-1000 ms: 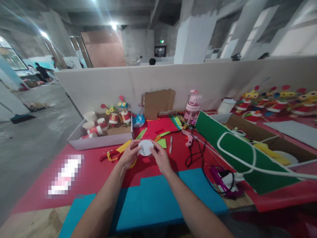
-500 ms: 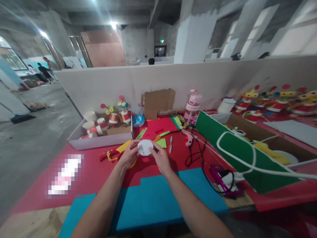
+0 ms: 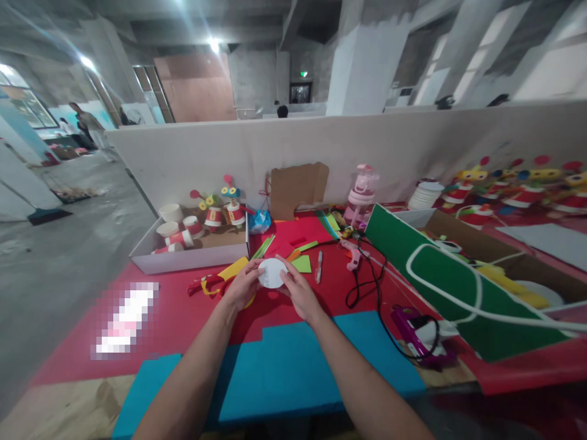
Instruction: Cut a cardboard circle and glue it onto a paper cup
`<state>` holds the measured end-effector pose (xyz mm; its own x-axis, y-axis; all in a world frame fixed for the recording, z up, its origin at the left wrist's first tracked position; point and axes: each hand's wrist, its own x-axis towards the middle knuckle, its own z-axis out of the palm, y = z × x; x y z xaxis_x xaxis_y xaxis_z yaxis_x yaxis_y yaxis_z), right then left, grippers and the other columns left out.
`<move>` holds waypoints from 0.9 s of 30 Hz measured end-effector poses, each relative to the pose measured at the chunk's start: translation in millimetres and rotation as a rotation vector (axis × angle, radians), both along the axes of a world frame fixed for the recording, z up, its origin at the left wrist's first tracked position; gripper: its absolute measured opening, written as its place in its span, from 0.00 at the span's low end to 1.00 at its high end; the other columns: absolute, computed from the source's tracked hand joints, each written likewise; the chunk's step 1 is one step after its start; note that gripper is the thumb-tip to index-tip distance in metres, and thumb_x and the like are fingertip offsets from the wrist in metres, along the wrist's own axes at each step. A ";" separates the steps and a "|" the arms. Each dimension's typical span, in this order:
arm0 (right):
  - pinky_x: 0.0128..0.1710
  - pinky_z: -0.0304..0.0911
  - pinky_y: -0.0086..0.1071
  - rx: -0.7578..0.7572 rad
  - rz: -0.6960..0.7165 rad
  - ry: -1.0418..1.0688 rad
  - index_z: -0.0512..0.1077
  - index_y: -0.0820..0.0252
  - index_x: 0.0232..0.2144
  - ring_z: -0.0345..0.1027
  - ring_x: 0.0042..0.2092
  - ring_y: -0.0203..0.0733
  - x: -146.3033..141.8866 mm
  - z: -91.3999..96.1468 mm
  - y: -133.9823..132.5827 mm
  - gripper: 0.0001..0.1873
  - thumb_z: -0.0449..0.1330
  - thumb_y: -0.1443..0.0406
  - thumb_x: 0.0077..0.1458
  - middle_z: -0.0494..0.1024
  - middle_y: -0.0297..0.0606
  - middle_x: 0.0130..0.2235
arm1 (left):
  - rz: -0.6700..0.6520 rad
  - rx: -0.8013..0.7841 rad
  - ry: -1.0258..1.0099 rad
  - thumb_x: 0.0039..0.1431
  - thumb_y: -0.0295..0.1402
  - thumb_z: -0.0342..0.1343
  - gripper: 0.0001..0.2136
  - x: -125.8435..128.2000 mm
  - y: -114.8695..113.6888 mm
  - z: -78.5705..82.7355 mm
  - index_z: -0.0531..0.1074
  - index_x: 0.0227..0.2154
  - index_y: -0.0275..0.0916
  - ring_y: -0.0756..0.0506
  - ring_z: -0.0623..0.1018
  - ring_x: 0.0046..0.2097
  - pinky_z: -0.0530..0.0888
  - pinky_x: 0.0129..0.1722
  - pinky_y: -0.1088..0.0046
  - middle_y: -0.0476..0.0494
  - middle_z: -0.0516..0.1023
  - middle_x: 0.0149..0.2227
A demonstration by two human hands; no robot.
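Between my hands is a white round paper disc (image 3: 273, 273), its flat face turned up toward me and faint grey marks on its left part. My left hand (image 3: 244, 285) pinches the left edge. My right hand (image 3: 299, 294) grips the right edge, its thumb lying on the face. Whether the disc is the base of a paper cup I cannot tell. Just left of my left hand lie yellow paper (image 3: 233, 269) and a red and yellow strip-like piece (image 3: 205, 285). Beyond my right hand are a green paper square (image 3: 302, 264) and a pen (image 3: 319, 267).
A white box (image 3: 192, 260) with paper cups and two cup figures stands back left. A pink glue gun (image 3: 352, 254), its black cord and a purple device (image 3: 415, 333) lie right, beside a green-sided box (image 3: 426, 281). Blue sheets (image 3: 298, 366) cover the front edge.
The view has shifted slightly, so the table things appear a little further right. Both hands keep hold of the disc, with its marks less plain now.
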<state>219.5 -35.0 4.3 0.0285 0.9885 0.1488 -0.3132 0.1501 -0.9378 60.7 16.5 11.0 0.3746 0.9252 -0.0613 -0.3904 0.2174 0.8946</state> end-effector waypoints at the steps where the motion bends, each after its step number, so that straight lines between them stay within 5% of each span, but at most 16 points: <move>1: 0.47 0.71 0.40 -0.040 0.061 0.056 0.68 0.45 0.57 0.70 0.51 0.46 -0.3 -0.2 0.3 0.28 0.62 0.53 0.54 0.75 0.35 0.53 | 0.003 -0.002 -0.001 0.46 0.36 0.67 0.19 -0.1 0.7 -0.4 0.72 0.42 0.37 0.50 0.77 0.35 0.73 0.35 0.76 0.48 0.77 0.36; 3: 0.44 0.73 0.39 -0.100 0.137 0.149 0.67 0.44 0.57 0.71 0.50 0.46 -0.2 -1.0 1.8 0.29 0.63 0.54 0.53 0.74 0.34 0.53 | 0.001 -0.007 0.000 0.46 0.36 0.67 0.20 0.2 1.7 -1.1 0.72 0.42 0.35 0.50 0.76 0.35 0.73 0.35 0.76 0.46 0.77 0.37; 7: 0.45 0.73 0.39 -0.100 0.061 0.286 0.69 0.46 0.56 0.71 0.50 0.45 0.6 -3.2 6.0 0.30 0.66 0.56 0.50 0.75 0.35 0.53 | 0.043 0.035 0.020 0.51 0.38 0.65 0.22 5.8 -1.1 -2.1 0.71 0.48 0.36 0.48 0.77 0.40 0.73 0.38 0.76 0.40 0.76 0.44; 12: 0.48 0.71 0.38 -0.065 -0.068 0.372 0.67 0.46 0.58 0.70 0.51 0.45 -5.1 -1.5 5.4 0.32 0.66 0.56 0.49 0.74 0.36 0.54 | 0.082 0.222 0.137 0.51 0.36 0.66 0.34 19.9 -13.5 -3.5 0.61 0.60 0.43 0.42 0.72 0.56 0.69 0.55 0.67 0.40 0.73 0.55; 21: 0.47 0.71 0.36 -0.064 -0.019 0.339 0.65 0.46 0.59 0.69 0.53 0.45 -9.1 -3.7 2.5 0.33 0.66 0.56 0.50 0.73 0.36 0.56 | 0.164 0.417 0.374 0.56 0.47 0.58 0.30 23.8 -14.6 -7.9 0.65 0.59 0.41 0.39 0.65 0.63 0.58 0.64 0.63 0.41 0.67 0.62; 27: 0.47 0.70 0.35 -0.072 -0.002 0.349 0.67 0.47 0.58 0.70 0.52 0.45 -8.0 -3.6 3.3 0.32 0.67 0.56 0.50 0.75 0.35 0.54 | 0.172 0.383 0.357 0.59 0.47 0.54 0.26 21.9 -13.1 -6.2 0.68 0.58 0.41 0.41 0.64 0.64 0.58 0.64 0.65 0.43 0.68 0.61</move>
